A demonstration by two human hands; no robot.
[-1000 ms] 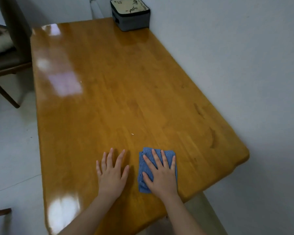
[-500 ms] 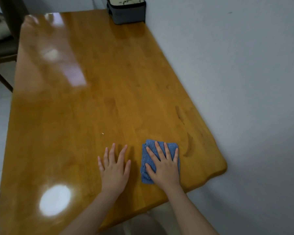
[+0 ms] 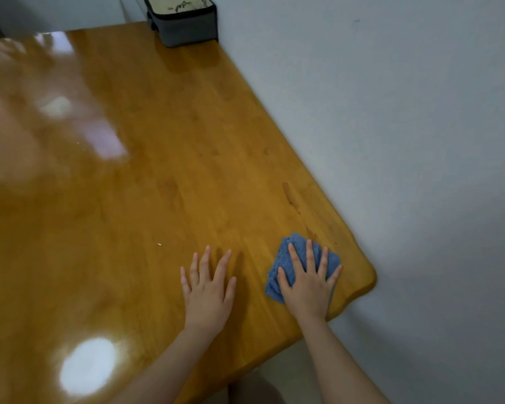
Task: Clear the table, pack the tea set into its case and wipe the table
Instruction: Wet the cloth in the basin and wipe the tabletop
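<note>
Both hands palm-down, fingers spread, left hand (image 3: 207,290) flat, right hand (image 3: 308,284) flat, forearms extended

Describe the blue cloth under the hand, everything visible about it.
The blue cloth is a small folded rag of nubbly, towel-like fabric, lying flat on the wooden table near its near right corner. The right hand presses on it palm down with fingers spread, covering much of it; its far corner and left edge show. The left hand rests beside it, apart.
</note>
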